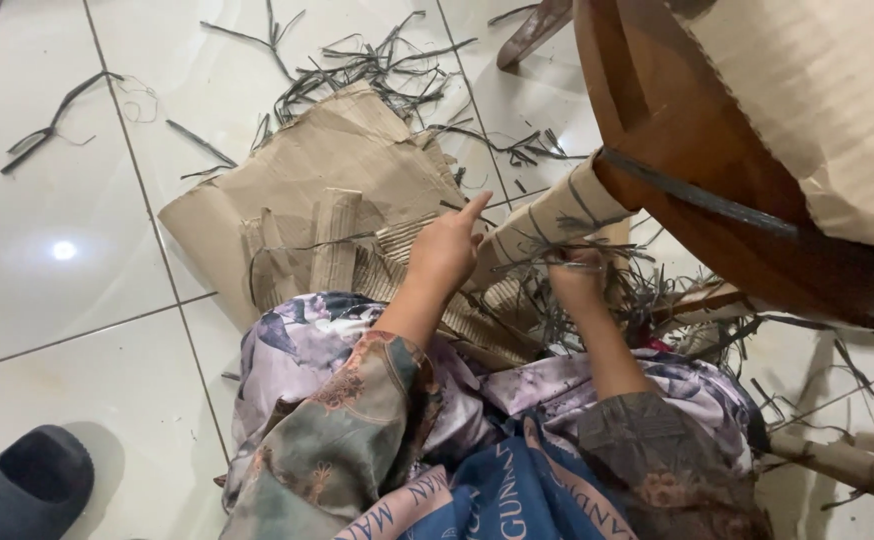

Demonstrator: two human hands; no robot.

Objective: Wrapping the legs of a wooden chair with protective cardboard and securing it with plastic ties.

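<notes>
My left hand (445, 248) rests against the lower end of a cardboard wrap (557, 212) rolled around a leg of a brown wooden chair (677, 130). Its index finger points up and the other fingers curl onto the cardboard. Just to the right, below the wrap, my right hand (577, 282) is closed on a tangle of thin dark strips (557, 258) that cross the wrap. Both hands sit above my lap, which is covered by patterned cloth (327, 390).
Torn corrugated cardboard sheets (327, 175) lie on the white tiled floor (57, 150) ahead of me. Loose dark strips (367, 65) are scattered around. More cardboard covers the chair top (827, 90). A dark slipper (22, 485) sits bottom left, another wrapped leg (847, 462) bottom right.
</notes>
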